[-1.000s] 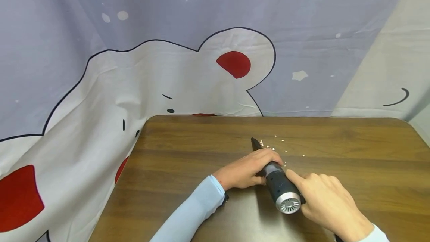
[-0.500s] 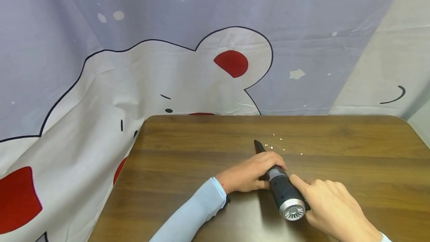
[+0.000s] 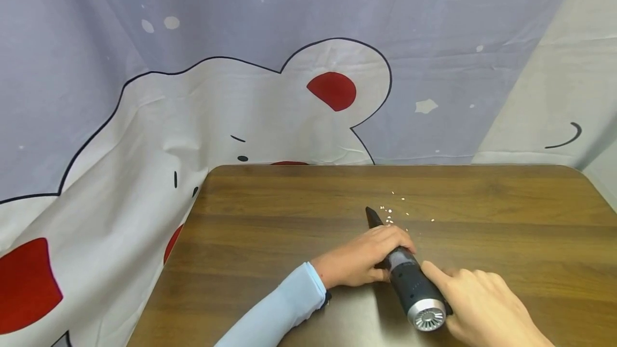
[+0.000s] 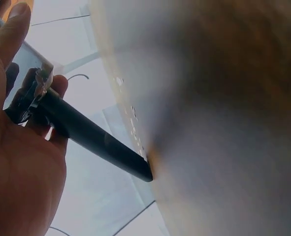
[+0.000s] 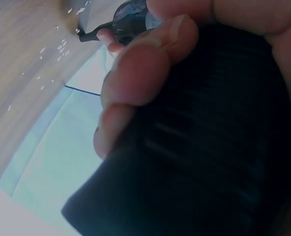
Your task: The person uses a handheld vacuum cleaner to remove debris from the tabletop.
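A black handheld vacuum cleaner [image 3: 415, 288] with a silver vented end slants across the table in the head view. Its slim black nozzle [image 4: 98, 140] points away from me, with the tip down at the tabletop. My left hand [image 3: 361, 256] holds the front part of the vacuum, around the clear section behind the nozzle. Curled around the handle, my right hand [image 3: 487, 304] grips the rear; its fingers [image 5: 140, 73] show on the dark grip in the right wrist view. Several small white bits [image 3: 389, 211] lie scattered just right of the nozzle tip.
The brown wooden table [image 3: 270, 202] has rounded far corners. Behind it and along its left side hangs a curtain [image 3: 448, 58] printed with white cartoon figures.
Both hands and the vacuum have shifted toward me and slightly right, drawing the nozzle tip back. A few white bits beside the tip one second ago are no longer seen there.
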Motion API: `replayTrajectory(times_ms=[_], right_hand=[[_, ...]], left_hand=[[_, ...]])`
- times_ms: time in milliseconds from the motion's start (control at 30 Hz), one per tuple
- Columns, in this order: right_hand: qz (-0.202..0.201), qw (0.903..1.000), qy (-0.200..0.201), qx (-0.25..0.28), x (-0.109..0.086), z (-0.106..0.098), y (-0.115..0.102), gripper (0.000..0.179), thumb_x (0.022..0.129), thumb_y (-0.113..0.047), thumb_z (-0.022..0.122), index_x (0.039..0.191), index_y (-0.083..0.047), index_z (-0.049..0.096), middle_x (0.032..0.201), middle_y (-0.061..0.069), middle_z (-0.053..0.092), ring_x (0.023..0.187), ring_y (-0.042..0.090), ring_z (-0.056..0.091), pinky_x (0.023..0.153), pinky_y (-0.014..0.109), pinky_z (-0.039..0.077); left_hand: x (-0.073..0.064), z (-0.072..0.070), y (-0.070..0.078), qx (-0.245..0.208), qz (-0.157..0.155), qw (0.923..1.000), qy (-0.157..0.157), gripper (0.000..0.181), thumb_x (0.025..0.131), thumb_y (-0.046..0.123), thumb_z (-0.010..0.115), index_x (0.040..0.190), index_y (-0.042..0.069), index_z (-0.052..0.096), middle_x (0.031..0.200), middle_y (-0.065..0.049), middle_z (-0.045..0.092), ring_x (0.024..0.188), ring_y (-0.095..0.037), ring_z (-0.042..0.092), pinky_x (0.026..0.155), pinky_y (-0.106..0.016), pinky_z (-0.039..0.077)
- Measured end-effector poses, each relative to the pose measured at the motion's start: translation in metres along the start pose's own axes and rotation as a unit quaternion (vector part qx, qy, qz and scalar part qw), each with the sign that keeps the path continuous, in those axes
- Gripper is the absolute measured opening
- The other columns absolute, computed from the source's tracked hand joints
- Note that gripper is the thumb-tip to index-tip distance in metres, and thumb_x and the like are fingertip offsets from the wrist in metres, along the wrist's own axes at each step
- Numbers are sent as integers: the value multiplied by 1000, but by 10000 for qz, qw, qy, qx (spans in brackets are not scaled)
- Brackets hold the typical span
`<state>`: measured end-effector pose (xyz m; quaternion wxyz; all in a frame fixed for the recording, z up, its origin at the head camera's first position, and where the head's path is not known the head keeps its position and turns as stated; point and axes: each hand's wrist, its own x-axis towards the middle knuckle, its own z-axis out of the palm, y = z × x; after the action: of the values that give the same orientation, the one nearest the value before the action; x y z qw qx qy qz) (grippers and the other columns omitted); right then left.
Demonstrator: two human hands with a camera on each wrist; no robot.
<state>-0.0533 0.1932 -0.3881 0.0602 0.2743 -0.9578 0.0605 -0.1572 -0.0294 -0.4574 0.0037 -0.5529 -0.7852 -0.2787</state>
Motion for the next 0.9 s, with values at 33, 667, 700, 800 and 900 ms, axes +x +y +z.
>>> replayTrajectory(times_ms=[33, 667, 700, 800, 900], right_hand=[[11, 10000, -43, 21, -1, 0, 0, 46, 50, -6, 63, 89, -27, 48, 58, -19, 35, 46, 5, 32, 43, 26, 29], [-351, 9973, -593, 245, -17, 0, 0, 59, 47, -20, 79, 97, -26, 49, 63, -18, 39, 46, 3, 35, 37, 27, 30], [-357, 9970, -637, 258, -18, 0, 0, 59, 49, -22, 81, 98, -26, 49, 62, -18, 39, 46, 3, 35, 37, 26, 30], [-337, 9963, -739, 267, -21, 0, -2, 57, 54, -37, 81, 98, -27, 48, 61, -18, 38, 46, 2, 35, 36, 26, 29], [-306, 9968, -706, 226, -24, 1, -5, 57, 56, -51, 77, 98, -27, 47, 62, -18, 37, 46, 2, 33, 35, 25, 27]], left_hand=[[0, 0, 1, 2, -7, 10000, -3, 69, 73, 25, 80, 130, 20, 44, 132, 9, 45, 131, -1, 29, 115, -23, 14], [-11, 6, 26, 148, -153, 9998, 24, 70, 72, 26, 80, 131, 20, 44, 132, 10, 45, 129, -3, 32, 114, -23, 18], [-12, 6, 27, 163, -142, 9998, 24, 70, 72, 26, 80, 131, 20, 44, 132, 10, 45, 129, -3, 32, 114, -23, 18], [-13, 6, 31, 183, -131, 9997, 12, 70, 71, 24, 80, 131, 19, 44, 132, 9, 45, 128, -3, 33, 114, -23, 18], [-15, 7, 34, 228, -131, 9997, -8, 71, 71, 23, 81, 131, 19, 43, 132, 9, 45, 128, -4, 33, 114, -23, 18]])
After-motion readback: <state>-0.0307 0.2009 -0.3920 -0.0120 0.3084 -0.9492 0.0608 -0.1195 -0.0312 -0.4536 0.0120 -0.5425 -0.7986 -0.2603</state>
